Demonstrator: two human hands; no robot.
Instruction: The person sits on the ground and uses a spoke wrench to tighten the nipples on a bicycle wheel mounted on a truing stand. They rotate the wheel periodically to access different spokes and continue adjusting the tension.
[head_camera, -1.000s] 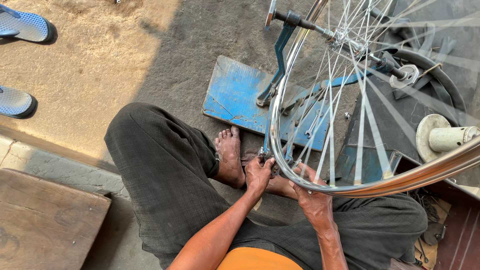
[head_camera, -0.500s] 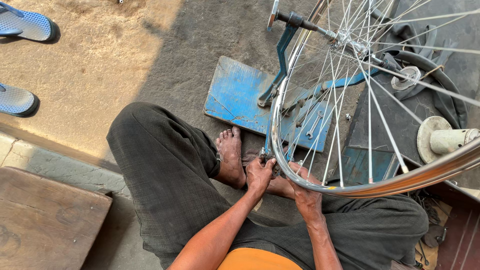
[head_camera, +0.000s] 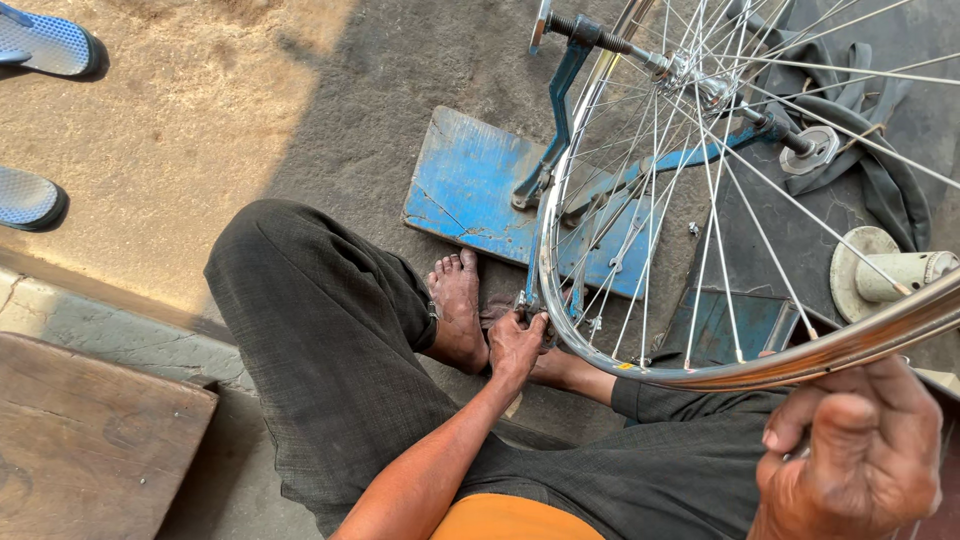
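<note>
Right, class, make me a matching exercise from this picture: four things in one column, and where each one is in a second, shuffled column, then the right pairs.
Things:
1. left hand
2. right hand
3. blue board
4. slippers

Places:
A. on the sunlit ground, top left
B. on the wheel rim's lowest part, beside the bare foot
C. under the blue stand
D. on the wheel rim, nearest the camera

Pairs: 1-B, 2-D, 3-C, 4-A

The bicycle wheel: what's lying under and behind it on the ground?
Through the spokes of the wheel show a blue board, the blue stand, a dark rubber tube and a pale round part. The rim hides what the left hand pinches.
</note>
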